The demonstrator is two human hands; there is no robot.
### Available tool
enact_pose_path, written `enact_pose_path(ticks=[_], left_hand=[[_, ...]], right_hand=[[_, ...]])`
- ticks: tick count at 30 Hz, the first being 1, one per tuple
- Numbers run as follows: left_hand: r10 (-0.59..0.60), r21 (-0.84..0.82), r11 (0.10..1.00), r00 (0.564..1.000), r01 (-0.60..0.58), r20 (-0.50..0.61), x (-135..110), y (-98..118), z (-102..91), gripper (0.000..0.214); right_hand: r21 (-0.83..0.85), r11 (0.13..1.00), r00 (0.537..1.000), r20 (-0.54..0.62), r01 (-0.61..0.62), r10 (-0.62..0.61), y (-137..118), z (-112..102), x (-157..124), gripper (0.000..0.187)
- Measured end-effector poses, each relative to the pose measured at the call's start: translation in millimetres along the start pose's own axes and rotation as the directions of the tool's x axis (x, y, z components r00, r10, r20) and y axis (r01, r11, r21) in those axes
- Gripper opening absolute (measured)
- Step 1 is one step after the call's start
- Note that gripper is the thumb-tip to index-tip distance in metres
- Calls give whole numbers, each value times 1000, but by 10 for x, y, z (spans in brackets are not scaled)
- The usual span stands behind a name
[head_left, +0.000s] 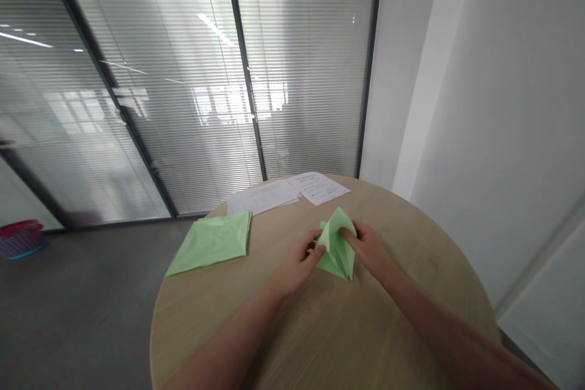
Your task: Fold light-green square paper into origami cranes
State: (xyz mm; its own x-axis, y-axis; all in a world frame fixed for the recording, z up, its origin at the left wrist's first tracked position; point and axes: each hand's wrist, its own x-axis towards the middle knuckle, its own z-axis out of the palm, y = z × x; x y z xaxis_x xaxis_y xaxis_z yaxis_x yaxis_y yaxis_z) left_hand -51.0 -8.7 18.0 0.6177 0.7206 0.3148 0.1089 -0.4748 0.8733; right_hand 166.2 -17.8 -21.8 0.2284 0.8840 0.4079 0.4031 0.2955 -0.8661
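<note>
A folded piece of light green paper [337, 251] is held between my two hands just above the table, its upper part bulging out and its lower edge coming to points. My left hand [299, 261] pinches its left side, the thumb on the near face and the other fingers behind. On the right side, my right hand [369, 246] grips it, with one finger pressed against the inner fold and the rest partly hidden behind the paper. A flat stack of green sheets [214, 241] lies at the table's left edge.
The round wooden table [411, 244] fills the foreground. Printed white sheets [320, 187] lie along its far edge. Glass panels with blinds [311, 73] stand behind, and a white wall [503, 103] rises at the right. A red and blue basket [22, 239] sits on the floor at far left.
</note>
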Motion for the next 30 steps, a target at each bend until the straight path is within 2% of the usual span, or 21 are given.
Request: enact_pose_path(ticks=[5,10,12,15,18,21,30], left_hand=[[-28,-5,1000,997,28,-78,67,-120,30,39],[-84,-126,990,980,62,-179,126,-238,17,38],[-124,-185,979,970,85,-208,139,-245,4,42],[-174,-239,964,959,119,-225,140,-219,-11,50],[-186,-257,959,953,122,-241,136,-203,-13,55],[-196,-274,953,954,131,-227,140,-230,-1,55],[-158,-213,968,980,131,-117,136,-261,24,39]], right_hand=[[101,994,997,58,43,-49,-51,28,-27,22],[221,972,983,149,74,-108,-113,29,-94,33],[257,965,982,165,50,-94,-117,26,-119,43],[274,959,979,205,-66,8,-100,30,-132,55],[282,957,974,226,-71,6,-74,54,-118,52],[325,944,964,264,-63,-27,-44,97,-96,48],[331,923,908,416,-199,47,-28,122,-76,52]])
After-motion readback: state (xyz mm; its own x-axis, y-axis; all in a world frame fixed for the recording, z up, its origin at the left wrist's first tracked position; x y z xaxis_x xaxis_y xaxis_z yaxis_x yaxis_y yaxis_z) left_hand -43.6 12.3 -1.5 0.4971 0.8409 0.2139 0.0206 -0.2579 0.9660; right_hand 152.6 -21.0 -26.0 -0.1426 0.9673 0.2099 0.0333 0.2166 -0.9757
